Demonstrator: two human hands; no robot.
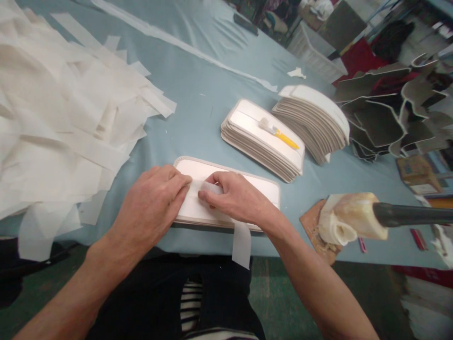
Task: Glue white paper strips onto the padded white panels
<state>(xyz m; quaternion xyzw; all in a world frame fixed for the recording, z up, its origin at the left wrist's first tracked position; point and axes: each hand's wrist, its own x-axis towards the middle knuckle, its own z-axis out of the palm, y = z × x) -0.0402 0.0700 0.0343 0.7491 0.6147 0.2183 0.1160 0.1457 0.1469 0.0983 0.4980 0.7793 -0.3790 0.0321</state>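
A white padded panel (262, 186) with a grey stitched edge lies flat at the near edge of the table. My left hand (152, 203) rests on its left part, fingers curled down and pressing a white strip (241, 243) of tape or paper onto it. My right hand (233, 196) sits on the panel's middle, fingers bent, pinching the same strip where it crosses the panel. The strip's loose end hangs over the table edge below my right wrist.
A heap of white paper strips (60, 118) covers the left of the blue-grey table (198, 85). Behind lie two stacks of panels (262, 139), one bearing a yellow-handled brush (279, 134). A glue-crusted tool (348, 222) with black handle rests at the right. Grey cut pieces (382, 118) are piled far right.
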